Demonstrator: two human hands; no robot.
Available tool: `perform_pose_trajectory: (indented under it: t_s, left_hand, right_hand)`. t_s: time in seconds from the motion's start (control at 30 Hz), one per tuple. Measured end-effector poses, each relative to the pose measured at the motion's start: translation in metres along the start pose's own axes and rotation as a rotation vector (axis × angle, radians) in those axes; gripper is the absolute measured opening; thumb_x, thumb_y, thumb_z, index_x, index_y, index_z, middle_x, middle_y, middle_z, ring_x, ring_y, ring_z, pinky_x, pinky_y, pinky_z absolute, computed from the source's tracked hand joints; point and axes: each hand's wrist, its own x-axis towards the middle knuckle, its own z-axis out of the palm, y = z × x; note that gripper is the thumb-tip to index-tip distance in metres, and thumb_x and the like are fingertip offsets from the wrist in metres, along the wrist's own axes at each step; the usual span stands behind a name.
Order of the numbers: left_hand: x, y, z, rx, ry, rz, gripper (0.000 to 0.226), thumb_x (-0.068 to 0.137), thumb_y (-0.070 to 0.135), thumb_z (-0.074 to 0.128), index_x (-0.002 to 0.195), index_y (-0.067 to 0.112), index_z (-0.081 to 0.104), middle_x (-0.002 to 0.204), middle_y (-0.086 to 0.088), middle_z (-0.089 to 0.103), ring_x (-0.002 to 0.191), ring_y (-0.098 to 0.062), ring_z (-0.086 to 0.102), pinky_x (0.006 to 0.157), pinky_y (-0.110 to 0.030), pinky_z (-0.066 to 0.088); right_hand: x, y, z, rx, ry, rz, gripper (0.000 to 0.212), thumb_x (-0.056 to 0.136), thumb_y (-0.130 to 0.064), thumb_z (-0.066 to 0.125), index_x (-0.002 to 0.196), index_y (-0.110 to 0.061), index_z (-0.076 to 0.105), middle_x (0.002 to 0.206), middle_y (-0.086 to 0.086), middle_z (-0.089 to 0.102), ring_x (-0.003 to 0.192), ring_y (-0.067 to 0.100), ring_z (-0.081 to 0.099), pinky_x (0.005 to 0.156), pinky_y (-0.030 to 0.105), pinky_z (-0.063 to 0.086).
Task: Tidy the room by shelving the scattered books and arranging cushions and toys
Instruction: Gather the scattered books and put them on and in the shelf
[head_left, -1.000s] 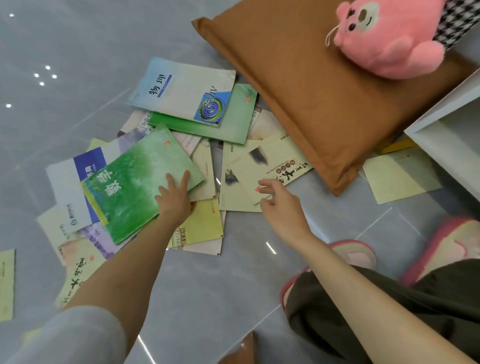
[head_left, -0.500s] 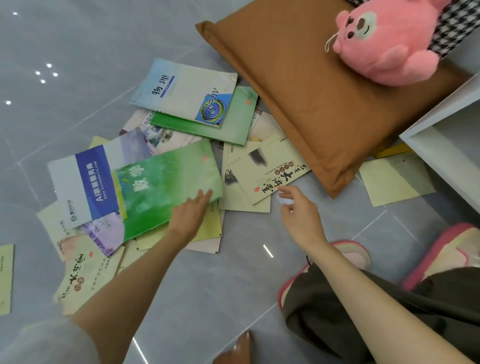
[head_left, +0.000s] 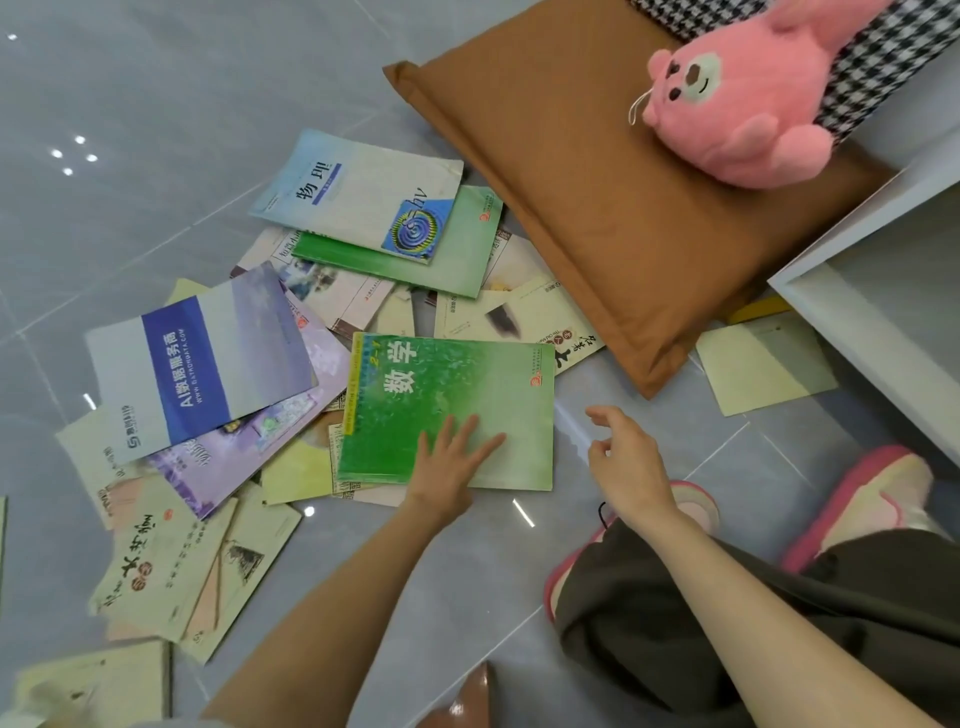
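Book (head_left: 467, 384) flat under left hand (head_left: 447, 467) — long axis left-to-right, title end leftward

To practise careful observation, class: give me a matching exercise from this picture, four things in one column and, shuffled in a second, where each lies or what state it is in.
1 pink plush toy
2 green maths book
3 right hand
4 blue physics book

a under the flat left hand
b on the brown cushion
c holding nothing, fingers loosely curled
d atop a second green book

Pairs: 1-b, 2-a, 3-c, 4-d
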Motion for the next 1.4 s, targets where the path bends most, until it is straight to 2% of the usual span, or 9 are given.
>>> perform_pose_trajectory:
  t_s: [0.23, 0.43, 0.57, 0.73, 0.87, 1.03, 1.2, 1.27, 1.4]
  left_hand:
    - [-0.016, -0.067, 0.0, 0.139, -0.074, -0.164, 0.104, 0.088, 0.016, 0.059, 0.14, 0.046, -0.027, 0.15, -0.02, -0.032, 0.139, -0.05, -0.017, 0.112, -0.063, 0.017]
    - [-0.016, -0.056, -0.004, 0.167, -0.107, -0.155, 0.091, 0.093, 0.011, 0.046, 0.145, 0.034, -0.025, 0.153, -0.025, -0.022, 0.14, -0.053, -0.005, 0.112, -0.059, 0.02]
    - [-0.019, -0.049, -0.019, 0.249, -0.073, -0.111, 0.097, 0.089, 0.005, 0.056, 0.149, 0.035, -0.014, 0.159, -0.017, -0.003, 0.143, -0.045, 0.011, 0.114, -0.052, 0.021]
    - [-0.028, -0.032, -0.047, 0.119, 0.275, 0.035, 0.091, 0.073, -0.012, 0.057, 0.148, 0.032, 0.028, 0.147, -0.006, 0.043, 0.128, -0.039, 0.046, 0.104, -0.046, 0.037]
    - [-0.027, -0.022, -0.071, 0.111, 0.53, 0.155, 0.082, 0.058, -0.013, 0.069, 0.13, 0.024, 0.057, 0.119, -0.004, 0.066, 0.1, -0.034, 0.065, 0.085, -0.042, 0.051]
    - [-0.028, -0.001, -0.116, 0.173, 0.742, 0.347, 0.061, 0.077, -0.004, 0.038, 0.13, 0.023, 0.054, 0.115, -0.002, 0.066, 0.097, -0.031, 0.063, 0.088, -0.043, 0.049]
    - [-0.027, 0.02, -0.149, 0.105, 0.847, 0.405, 0.072, 0.07, -0.007, 0.033, 0.133, 0.024, 0.05, 0.12, 0.002, 0.064, 0.101, -0.028, 0.062, 0.09, -0.04, 0.044]
    - [-0.023, 0.029, -0.159, 0.022, 0.906, 0.433, 0.075, 0.068, -0.011, 0.037, 0.133, 0.024, 0.048, 0.121, 0.003, 0.063, 0.102, -0.026, 0.06, 0.089, -0.039, 0.042]
    - [-0.019, 0.053, -0.173, -0.195, 1.089, 0.567, 0.058, 0.079, -0.015, 0.037, 0.125, 0.017, 0.052, 0.118, -0.004, 0.064, 0.101, -0.025, 0.059, 0.086, -0.039, 0.044]
  right_hand:
    - [0.005, -0.007, 0.019, -0.088, -0.095, -0.037, 0.042, 0.096, -0.006, 0.047, 0.136, -0.019, 0.045, 0.138, 0.004, 0.05, 0.119, 0.023, 0.052, 0.097, 0.039, 0.048]
    - [0.005, -0.007, 0.022, -0.152, -0.131, -0.078, 0.044, 0.096, -0.005, 0.045, 0.138, -0.018, 0.042, 0.139, 0.005, 0.048, 0.122, 0.024, 0.05, 0.098, 0.041, 0.046]
    - [0.005, -0.009, 0.019, -0.257, -0.147, -0.16, 0.048, 0.095, -0.009, 0.048, 0.141, -0.02, 0.039, 0.142, 0.003, 0.044, 0.127, 0.022, 0.042, 0.1, 0.037, 0.044]
    - [0.001, -0.016, 0.008, -0.424, -0.215, -0.35, 0.078, 0.082, -0.041, 0.068, 0.148, -0.033, 0.026, 0.156, -0.005, 0.023, 0.142, 0.017, 0.022, 0.113, 0.031, 0.02]
    - [-0.002, -0.013, -0.005, -0.548, -0.061, -0.412, 0.068, 0.087, -0.024, 0.065, 0.147, -0.031, 0.033, 0.15, -0.002, 0.038, 0.136, 0.02, 0.036, 0.114, 0.035, 0.02]
    - [-0.014, -0.008, -0.043, -0.541, 0.194, -0.302, 0.056, 0.087, -0.003, 0.059, 0.137, -0.028, 0.05, 0.127, 0.002, 0.061, 0.104, 0.029, 0.062, 0.08, 0.036, 0.05]
    - [-0.028, -0.003, -0.107, -0.259, 0.324, -0.29, 0.043, 0.081, -0.006, 0.066, 0.119, -0.026, 0.067, 0.11, 0.0, 0.07, 0.094, 0.024, 0.065, 0.076, 0.025, 0.048]
    - [-0.034, 0.004, -0.133, -0.108, 0.396, -0.277, 0.038, 0.078, -0.009, 0.07, 0.113, -0.024, 0.07, 0.107, 0.0, 0.072, 0.094, 0.02, 0.066, 0.082, 0.032, 0.053]
    - [-0.052, 0.018, -0.171, 0.034, 0.437, -0.211, 0.043, 0.081, -0.017, 0.074, 0.121, -0.028, 0.066, 0.111, -0.004, 0.07, 0.098, 0.012, 0.063, 0.08, 0.021, 0.046]
